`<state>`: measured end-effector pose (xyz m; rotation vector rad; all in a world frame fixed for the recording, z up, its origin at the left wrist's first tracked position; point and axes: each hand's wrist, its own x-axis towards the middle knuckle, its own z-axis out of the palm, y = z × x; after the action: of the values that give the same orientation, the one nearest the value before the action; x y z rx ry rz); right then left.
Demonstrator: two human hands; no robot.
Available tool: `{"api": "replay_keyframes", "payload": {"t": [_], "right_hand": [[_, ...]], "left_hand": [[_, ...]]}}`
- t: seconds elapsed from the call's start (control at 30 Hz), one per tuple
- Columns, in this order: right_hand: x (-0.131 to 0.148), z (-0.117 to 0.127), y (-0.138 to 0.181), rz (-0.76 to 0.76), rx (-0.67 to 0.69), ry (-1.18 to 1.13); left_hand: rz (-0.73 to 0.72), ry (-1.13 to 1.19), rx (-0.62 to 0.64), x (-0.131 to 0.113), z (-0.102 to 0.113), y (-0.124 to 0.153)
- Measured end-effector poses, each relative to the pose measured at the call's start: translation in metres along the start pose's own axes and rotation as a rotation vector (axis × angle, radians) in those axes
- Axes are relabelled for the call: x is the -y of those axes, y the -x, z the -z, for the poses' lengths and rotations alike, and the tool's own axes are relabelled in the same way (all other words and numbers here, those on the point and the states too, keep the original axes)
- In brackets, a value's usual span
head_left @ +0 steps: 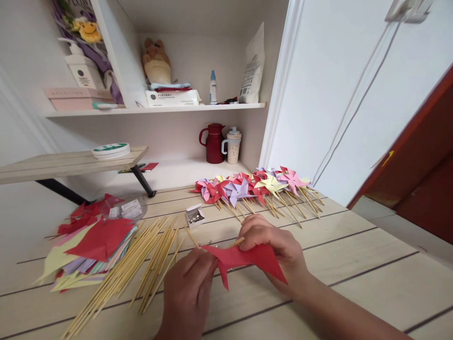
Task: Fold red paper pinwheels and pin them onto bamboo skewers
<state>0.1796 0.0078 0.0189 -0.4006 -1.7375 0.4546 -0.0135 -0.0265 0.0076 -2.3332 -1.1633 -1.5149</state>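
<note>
Between my hands, above the table, is a red paper sheet (pixel 235 256) with cut, pointed flaps hanging down. My left hand (pixel 191 283) pinches its left end, thumb against fingers. My right hand (pixel 274 245) is closed around its right part, and a short length of wooden stick (pixel 236 242) shows at the fingertips. Another stick end (pixel 191 237) slants just beyond my left fingers; I cannot tell whether it is held or lying on the table. Behind my hands stands a small open box (pixel 195 216) with shiny metal pins inside.
Loose wooden sticks (pixel 116 271) lie left of my hands, beside a stack of coloured paper (pixel 102 241). Several finished paper pinwheels (pixel 237 190) lie at the back right. A raised wooden stand (pixel 71 160) is at the back left. A red jug (pixel 214 144) and a cup (pixel 232 146) stand under the shelf.
</note>
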Motion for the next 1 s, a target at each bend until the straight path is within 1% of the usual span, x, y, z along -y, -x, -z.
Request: {"api": "replay_keyframes", "payload": {"t": [0.1, 0.23, 0.4, 0.5, 0.57, 0.73, 0.87, 1.0], "right_hand": [[0.001, -0.001, 0.001, -0.008, -0.023, -0.033], [0.0, -0.002, 0.005, -0.059, -0.045, -0.064], [-0.003, 0.0, 0.009, -0.07, -0.035, -0.031], [-0.002, 0.001, 0.006, -0.033, -0.02, -0.013], [-0.001, 0.0, 0.004, 0.006, -0.008, -0.008], [-0.001, 0.0, 0.002, 0.101, 0.017, 0.012], [-0.005, 0.0, 0.004, 0.11, 0.017, 0.01], [-0.008, -0.001, 0.005, 0.114, 0.001, 0.001]], "left_hand": [[-0.076, -0.053, -0.019, 0.002, 0.0, 0.003], [-0.112, -0.097, 0.022, 0.006, 0.0, 0.007], [-0.152, -0.124, -0.033, 0.008, 0.0, 0.01], [-0.046, -0.062, 0.022, 0.004, -0.001, 0.008], [0.03, -0.005, 0.037, 0.0, -0.001, 0.005], [0.064, 0.132, -0.024, -0.007, -0.003, -0.003], [0.128, 0.194, -0.043, -0.006, -0.003, -0.002], [0.159, 0.239, -0.02, -0.004, -0.003, 0.001]]}}
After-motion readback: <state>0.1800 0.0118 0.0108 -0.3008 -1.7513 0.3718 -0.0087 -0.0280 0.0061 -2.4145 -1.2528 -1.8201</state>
